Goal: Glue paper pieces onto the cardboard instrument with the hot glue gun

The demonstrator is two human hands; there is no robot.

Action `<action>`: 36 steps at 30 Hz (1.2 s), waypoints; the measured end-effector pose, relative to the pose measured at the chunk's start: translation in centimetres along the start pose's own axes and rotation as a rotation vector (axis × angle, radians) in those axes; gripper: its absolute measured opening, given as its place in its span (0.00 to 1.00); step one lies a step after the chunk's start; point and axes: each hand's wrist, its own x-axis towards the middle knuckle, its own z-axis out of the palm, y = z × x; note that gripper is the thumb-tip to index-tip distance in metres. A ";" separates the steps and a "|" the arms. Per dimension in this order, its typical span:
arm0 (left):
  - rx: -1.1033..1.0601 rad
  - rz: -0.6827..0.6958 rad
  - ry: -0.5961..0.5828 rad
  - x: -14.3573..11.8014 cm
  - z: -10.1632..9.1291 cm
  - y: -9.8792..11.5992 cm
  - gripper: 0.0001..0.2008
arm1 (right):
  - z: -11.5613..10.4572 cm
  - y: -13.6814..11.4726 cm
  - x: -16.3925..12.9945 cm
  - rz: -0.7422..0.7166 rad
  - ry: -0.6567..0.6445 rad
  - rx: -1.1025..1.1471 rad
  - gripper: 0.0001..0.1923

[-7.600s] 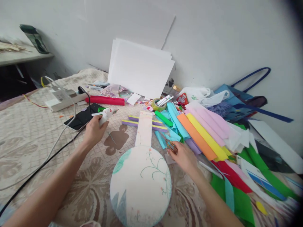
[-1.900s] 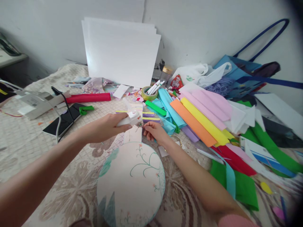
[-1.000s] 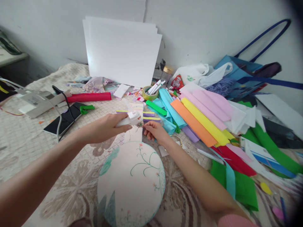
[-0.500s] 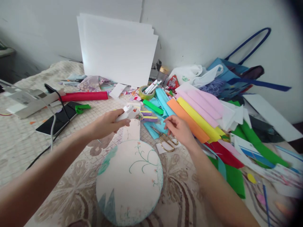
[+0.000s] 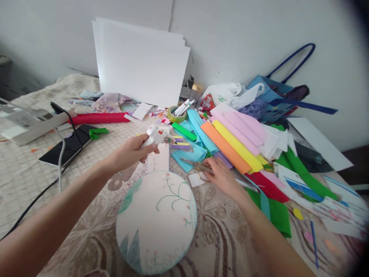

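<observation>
In my left hand [image 5: 137, 150] is a white hot glue gun [image 5: 155, 134], held above the table with its patterned front pointing right. A pale glue stick [image 5: 135, 120] sticks out behind it. My right hand [image 5: 220, 173] has its fingers closed on gold-handled scissors [image 5: 197, 165], whose blades point left over light blue paper [image 5: 184, 157]. The fingers partly hide the handles. Below and between my hands lies a round white board [image 5: 161, 211] painted with green vines, small orange flowers and blue-green peaks. Just beyond it is a white strip [image 5: 158, 158].
Rolls of coloured crepe paper, orange [image 5: 226, 148] among them, are heaped at the right. White sheets [image 5: 141, 61] lean on the wall. A tape roll [image 5: 175, 114] holds markers. At the left are a power strip [image 5: 34, 123], cords and a black phone-like device [image 5: 67, 148].
My right hand has come down toward me and closed on the scissors, which lay on the table before. My left hand keeps holding the glue gun. The view has shifted slightly.
</observation>
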 end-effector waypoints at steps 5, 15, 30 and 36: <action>-0.036 0.005 -0.005 -0.1 0.0 -0.5 0.14 | -1.1 1.2 -0.2 -0.109 0.024 -0.029 0.13; -0.076 -0.009 0.014 -0.5 0.1 -0.5 0.14 | -0.9 0.5 -1.0 -0.229 -0.187 0.049 0.15; -0.095 -0.025 -0.004 -0.5 0.5 -1.3 0.16 | -0.3 -4.4 2.8 -0.143 0.110 0.126 0.14; -0.083 -0.042 0.033 -0.7 0.4 -1.3 0.15 | 1.4 -5.0 4.4 -0.084 0.209 0.127 0.14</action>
